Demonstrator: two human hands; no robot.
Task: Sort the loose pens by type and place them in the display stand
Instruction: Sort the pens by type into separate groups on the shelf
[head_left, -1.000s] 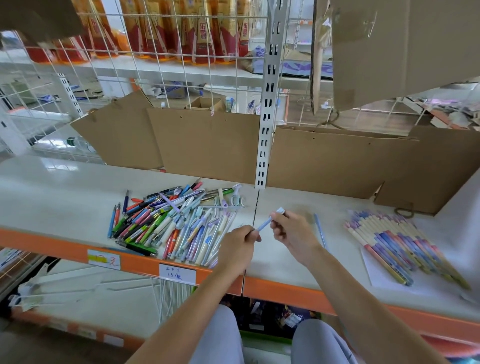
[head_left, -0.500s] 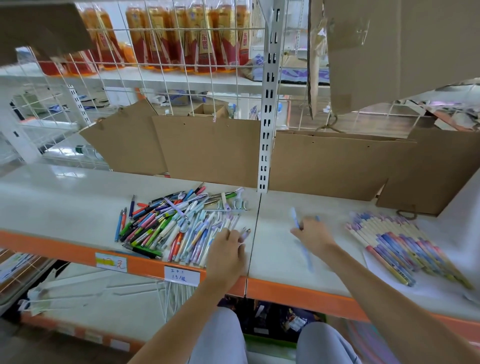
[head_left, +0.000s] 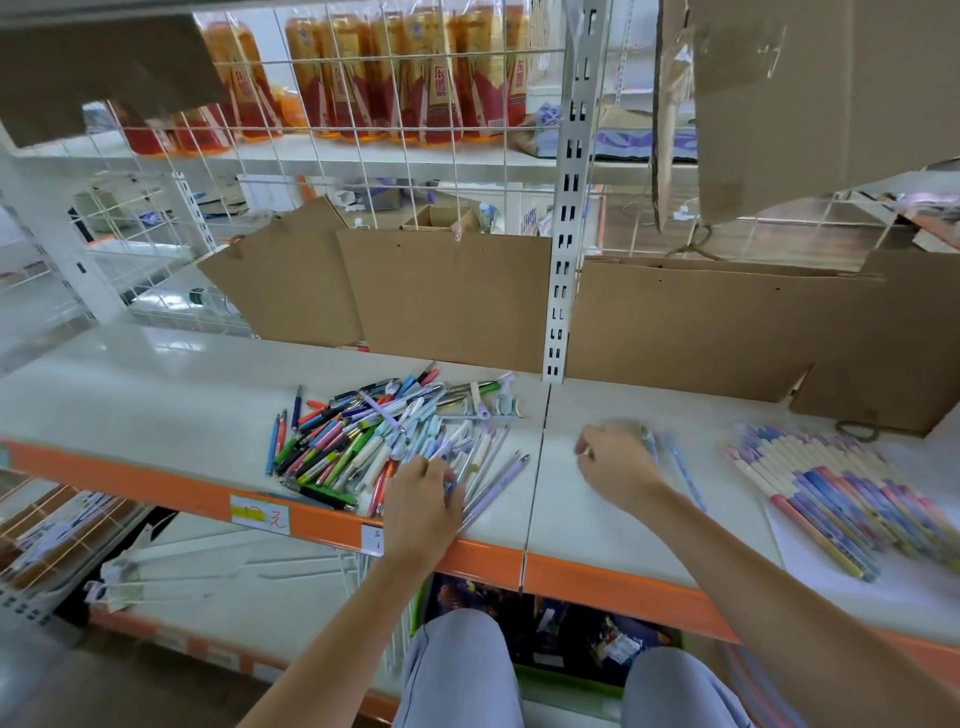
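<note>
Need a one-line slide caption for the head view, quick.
Left hand digs into the mixed pen pile while the right hand sets blue pens beside the sorted row.

The shelf board (head_left: 156, 395) looks like a smooth, off-white laminate with a soft sheen, and light glares on its far left part. Its front edge is an orange beam (head_left: 623, 587) of painted metal with a satin finish, carrying a paper label (head_left: 258, 515). On the shelf board, the loose pens (head_left: 363, 441) have glossy plastic barrels, a few with bright metal clips. Right of them, the sorted pens (head_left: 831, 499) look matt and pastel, possibly printed plastic; blur hides the finish. Behind stands matt, rough brown cardboard (head_left: 447, 296). The perforated upright (head_left: 569, 208) and wire grid (head_left: 363, 130) are white-painted metal.
</note>
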